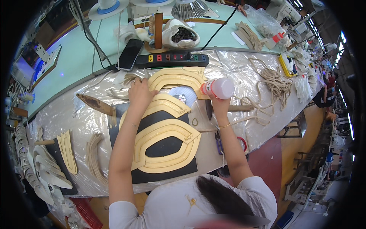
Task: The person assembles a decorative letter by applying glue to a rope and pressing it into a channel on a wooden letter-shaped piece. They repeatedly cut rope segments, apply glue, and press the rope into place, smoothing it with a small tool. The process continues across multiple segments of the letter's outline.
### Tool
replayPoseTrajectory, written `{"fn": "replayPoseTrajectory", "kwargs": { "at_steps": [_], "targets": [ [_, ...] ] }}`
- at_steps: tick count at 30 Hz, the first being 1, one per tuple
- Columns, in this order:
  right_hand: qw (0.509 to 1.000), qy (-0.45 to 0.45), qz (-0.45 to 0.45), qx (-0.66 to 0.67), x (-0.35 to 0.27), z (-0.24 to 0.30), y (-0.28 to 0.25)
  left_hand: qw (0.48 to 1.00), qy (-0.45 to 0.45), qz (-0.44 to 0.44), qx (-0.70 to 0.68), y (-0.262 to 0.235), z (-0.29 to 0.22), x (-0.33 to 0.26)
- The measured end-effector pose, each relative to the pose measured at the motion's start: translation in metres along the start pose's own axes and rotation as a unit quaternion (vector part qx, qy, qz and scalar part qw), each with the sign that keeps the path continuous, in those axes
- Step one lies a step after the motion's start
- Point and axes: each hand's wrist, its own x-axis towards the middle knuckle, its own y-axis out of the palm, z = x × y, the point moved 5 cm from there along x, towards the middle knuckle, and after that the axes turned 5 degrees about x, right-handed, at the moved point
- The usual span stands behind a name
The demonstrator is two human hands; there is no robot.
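Observation:
In my right hand (220, 104) is a translucent plastic squeeze bottle (224, 88) with a red-marked lower part, tilted over the right end of an arched cream template (177, 77). My left hand (140, 91) rests at that arch's left end, thumb stretched toward it, fingers apart and beside a bundle of thin beige strips (129, 78). Nearer to me, more cream curved templates (167, 129) with slots lie on a black board (164, 146). A white-blue patterned piece (183, 94) shows under the arch. The bottle's tip is hidden.
A hammer (240, 108) lies beside my right hand, with purple-handled scissors (218, 143) and a red ring (242, 143) nearer. A pile of beige cord (276, 86) spreads right. Behind are a power strip (171, 59) and a phone (129, 54); a pointed wooden tool (95, 104) lies left.

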Motion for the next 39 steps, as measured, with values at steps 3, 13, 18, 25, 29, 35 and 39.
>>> {"fn": "replayPoseTrajectory", "kwargs": {
  "at_steps": [3, 13, 18, 25, 29, 35, 39],
  "targets": [
    [1.0, 0.002, 0.011, 0.017, 0.008, -0.001, 0.009, 1.0, 0.005, 0.011, 0.002, 0.008, 0.003, 0.007],
    [0.995, 0.026, 0.096, 0.031, 0.04, -0.011, 0.071, 0.996, 0.007, -0.032, -0.081, 0.008, 0.007, 0.0],
    [0.988, 0.006, 0.136, 0.074, 0.043, -0.004, 0.111, 0.994, 0.0, 0.005, -0.107, 0.009, 0.013, 0.004],
    [0.966, 0.046, 0.203, 0.15, 0.036, 0.013, 0.159, 0.995, 0.008, 0.001, -0.095, 0.01, 0.017, 0.005],
    [0.952, 0.055, 0.266, 0.139, 0.026, 0.025, 0.182, 0.995, 0.011, -0.018, -0.101, 0.012, 0.021, 0.004],
    [0.954, 0.105, 0.238, 0.148, 0.03, 0.031, 0.189, 0.997, 0.012, -0.021, -0.075, 0.01, 0.021, -0.001],
    [0.846, 0.271, 0.044, 0.456, 0.067, 0.022, 0.134, 0.995, 0.031, -0.07, -0.061, 0.001, 0.012, -0.001]
  ]
}}
